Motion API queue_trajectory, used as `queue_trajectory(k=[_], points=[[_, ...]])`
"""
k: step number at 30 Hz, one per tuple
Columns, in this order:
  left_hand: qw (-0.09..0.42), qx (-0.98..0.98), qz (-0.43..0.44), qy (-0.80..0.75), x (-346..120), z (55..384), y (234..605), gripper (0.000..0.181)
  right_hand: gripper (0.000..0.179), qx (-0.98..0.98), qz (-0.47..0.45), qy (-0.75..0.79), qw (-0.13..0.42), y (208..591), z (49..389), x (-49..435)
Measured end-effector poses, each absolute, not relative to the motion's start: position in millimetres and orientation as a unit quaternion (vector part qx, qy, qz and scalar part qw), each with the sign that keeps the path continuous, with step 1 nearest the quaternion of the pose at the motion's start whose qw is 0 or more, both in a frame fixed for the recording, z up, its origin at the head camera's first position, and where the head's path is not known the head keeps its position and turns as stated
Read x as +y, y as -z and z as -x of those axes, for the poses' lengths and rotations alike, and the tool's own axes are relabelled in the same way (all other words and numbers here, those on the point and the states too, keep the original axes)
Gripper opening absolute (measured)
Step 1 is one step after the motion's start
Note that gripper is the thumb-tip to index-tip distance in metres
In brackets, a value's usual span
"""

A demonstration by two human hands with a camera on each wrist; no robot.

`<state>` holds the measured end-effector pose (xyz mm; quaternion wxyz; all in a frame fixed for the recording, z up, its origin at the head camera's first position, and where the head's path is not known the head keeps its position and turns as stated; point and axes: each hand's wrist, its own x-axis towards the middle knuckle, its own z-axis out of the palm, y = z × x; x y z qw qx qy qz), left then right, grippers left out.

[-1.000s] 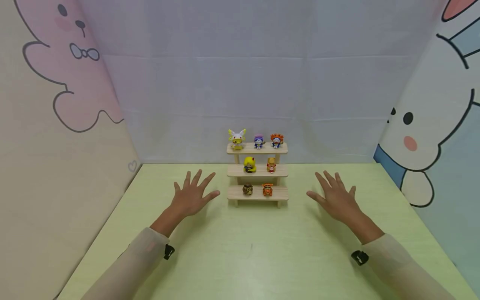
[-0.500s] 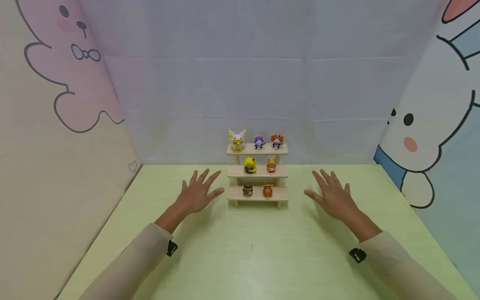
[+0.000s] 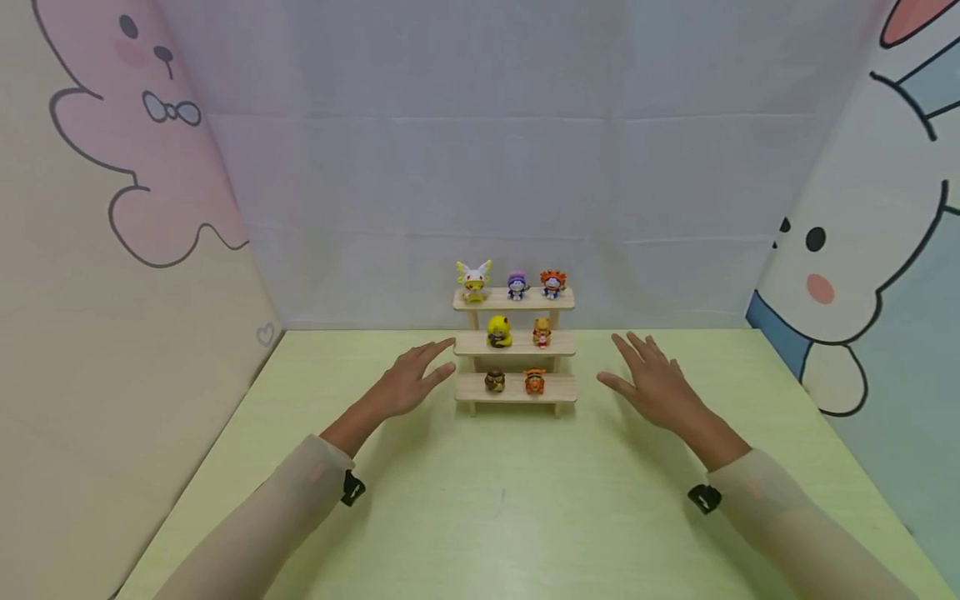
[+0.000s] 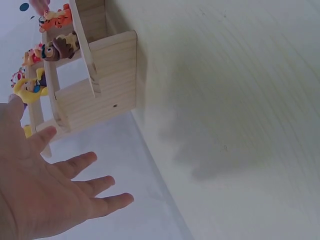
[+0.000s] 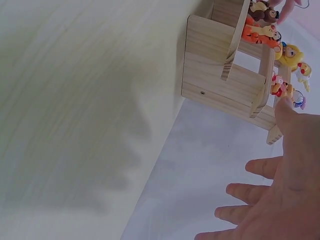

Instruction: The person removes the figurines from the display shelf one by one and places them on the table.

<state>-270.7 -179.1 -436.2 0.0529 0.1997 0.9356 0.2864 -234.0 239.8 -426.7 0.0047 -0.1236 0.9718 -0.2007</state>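
A three-tier wooden display shelf (image 3: 558, 390) stands on the table with small figurines on each tier. On top are a white-eared yellow figurine (image 3: 473, 283), a purple-hatted one (image 3: 517, 287) and an orange-maned one (image 3: 552, 285). The middle tier holds a yellow-haired figurine (image 3: 498, 332) and a honey-coloured bear (image 3: 542, 333). A brown figurine (image 3: 494, 382) and an orange tiger (image 3: 534, 382) sit lowest. My left hand (image 3: 405, 383) hovers at the shelf's left side, fingers extended, holding nothing. To the right, my right hand (image 3: 654, 387) is raised with spread fingers, also holding nothing.
The pale green-yellow table (image 3: 502, 508) meets a whitish cloth backdrop (image 3: 495, 167) behind the shelf. Side panels carry a pink cartoon animal (image 3: 161, 200) on the left and a white one (image 3: 855, 250) on the right. Both sleeves have black wrist straps.
Both hands have moved inward toward the shelf, the left one rightward and the right one leftward. The left hand has turned more side-on. The shelf and figurines stay put.
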Motion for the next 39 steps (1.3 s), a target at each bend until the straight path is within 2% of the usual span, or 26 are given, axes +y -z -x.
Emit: queue_trajectory(k=[5, 12, 30, 39], points=[[0.069, 0.912, -0.209, -0.346, -174, 273, 434, 0.061, 0.085, 0.969, 0.136, 0.205, 0.007, 425, 237, 236], [0.09, 0.889, -0.178, -0.413, -163, 277, 436, 0.06, 0.083, 0.966, 0.153, 0.21, -0.003, 421, 241, 228], [0.092, 0.794, -0.075, -0.597, -132, 289, 438, 0.046, 0.084, 0.955, 0.165, 0.247, 0.01, 405, 257, 210], [0.099, 0.73, -0.037, -0.675, -123, 296, 447, 0.041, 0.082, 0.945, 0.169, 0.279, -0.013, 393, 268, 205]])
